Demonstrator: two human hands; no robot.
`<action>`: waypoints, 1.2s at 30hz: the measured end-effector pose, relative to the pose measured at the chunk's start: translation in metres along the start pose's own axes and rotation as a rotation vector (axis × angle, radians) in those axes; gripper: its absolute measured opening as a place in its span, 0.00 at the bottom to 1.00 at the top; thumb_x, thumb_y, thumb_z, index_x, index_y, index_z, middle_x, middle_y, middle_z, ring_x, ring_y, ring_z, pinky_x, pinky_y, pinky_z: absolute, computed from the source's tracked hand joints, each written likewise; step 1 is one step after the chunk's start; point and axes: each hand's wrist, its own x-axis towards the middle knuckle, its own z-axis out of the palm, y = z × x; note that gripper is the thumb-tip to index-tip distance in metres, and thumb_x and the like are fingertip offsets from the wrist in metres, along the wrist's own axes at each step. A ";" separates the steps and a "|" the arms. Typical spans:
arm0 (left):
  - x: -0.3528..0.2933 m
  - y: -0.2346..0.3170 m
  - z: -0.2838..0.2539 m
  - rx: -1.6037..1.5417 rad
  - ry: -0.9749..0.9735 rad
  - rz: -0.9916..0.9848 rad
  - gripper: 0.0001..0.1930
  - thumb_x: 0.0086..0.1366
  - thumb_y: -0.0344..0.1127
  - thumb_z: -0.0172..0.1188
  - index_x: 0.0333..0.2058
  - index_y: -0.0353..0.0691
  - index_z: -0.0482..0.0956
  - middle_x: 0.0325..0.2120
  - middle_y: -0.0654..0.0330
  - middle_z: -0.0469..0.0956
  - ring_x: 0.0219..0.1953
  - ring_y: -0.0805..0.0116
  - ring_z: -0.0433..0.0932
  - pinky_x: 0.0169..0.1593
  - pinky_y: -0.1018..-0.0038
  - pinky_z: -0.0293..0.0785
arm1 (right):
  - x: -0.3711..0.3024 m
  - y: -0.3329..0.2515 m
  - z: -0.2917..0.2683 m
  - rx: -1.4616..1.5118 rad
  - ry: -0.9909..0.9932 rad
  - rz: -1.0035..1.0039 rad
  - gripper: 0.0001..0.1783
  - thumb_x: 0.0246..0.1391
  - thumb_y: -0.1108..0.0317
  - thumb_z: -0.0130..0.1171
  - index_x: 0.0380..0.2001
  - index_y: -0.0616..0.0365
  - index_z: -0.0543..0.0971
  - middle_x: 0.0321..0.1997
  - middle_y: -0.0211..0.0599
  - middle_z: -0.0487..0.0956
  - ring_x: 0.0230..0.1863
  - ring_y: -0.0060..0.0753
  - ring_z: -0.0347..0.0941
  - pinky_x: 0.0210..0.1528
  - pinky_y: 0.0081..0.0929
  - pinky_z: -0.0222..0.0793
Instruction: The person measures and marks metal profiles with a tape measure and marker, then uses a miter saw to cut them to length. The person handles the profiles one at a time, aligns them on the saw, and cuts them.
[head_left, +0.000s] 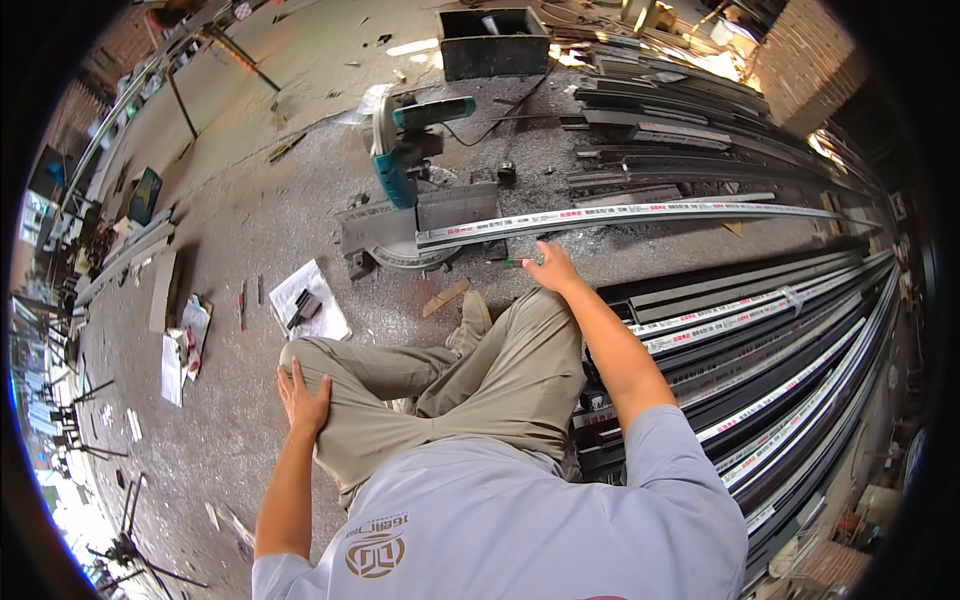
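Note:
My left hand [303, 398] rests on my left knee, fingers spread and holding nothing. Over by my right knee, my right hand [555, 270] reaches forward with thumb and forefinger apart. A small green-tipped thing [513, 262] lies just off that thumb; whether they touch I cannot tell. Just beyond this hand a long metal profile [640, 213], wrapped in white printed film, runs off to the right. Its left end lies on the base of a teal miter saw [393, 175], whose head is raised. The saw's grey fence [455, 207] stands behind the profile.
Dark metal profiles [740, 290] are stacked at my right, with more [660, 130] beyond. A black box [493, 55] stands at the back. White paper [320, 285] with dark pieces on it lies left of the saw. A wood offcut [446, 297] lies before my foot.

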 end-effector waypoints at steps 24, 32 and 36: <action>0.029 0.027 -0.021 0.071 -0.144 -0.115 0.49 0.64 0.66 0.58 0.78 0.55 0.50 0.77 0.36 0.42 0.77 0.32 0.44 0.77 0.43 0.46 | 0.150 0.035 -0.016 -0.621 -0.192 -0.253 0.44 0.47 0.53 0.78 0.66 0.58 0.75 0.69 0.55 0.72 0.71 0.65 0.64 0.74 0.55 0.58; 0.041 0.030 0.012 0.124 0.047 0.016 0.46 0.64 0.60 0.61 0.76 0.47 0.57 0.74 0.38 0.56 0.76 0.37 0.52 0.77 0.46 0.49 | 0.124 -0.110 0.081 -0.274 -0.063 -0.431 0.38 0.50 0.44 0.75 0.64 0.44 0.80 0.68 0.45 0.77 0.74 0.52 0.64 0.76 0.52 0.57; 0.038 0.050 0.008 0.128 0.006 -0.039 0.47 0.65 0.59 0.63 0.77 0.54 0.52 0.76 0.38 0.48 0.75 0.32 0.52 0.76 0.46 0.50 | 0.128 -0.109 0.106 -0.254 -0.053 -0.537 0.38 0.49 0.45 0.76 0.62 0.47 0.80 0.64 0.43 0.78 0.70 0.52 0.67 0.77 0.52 0.53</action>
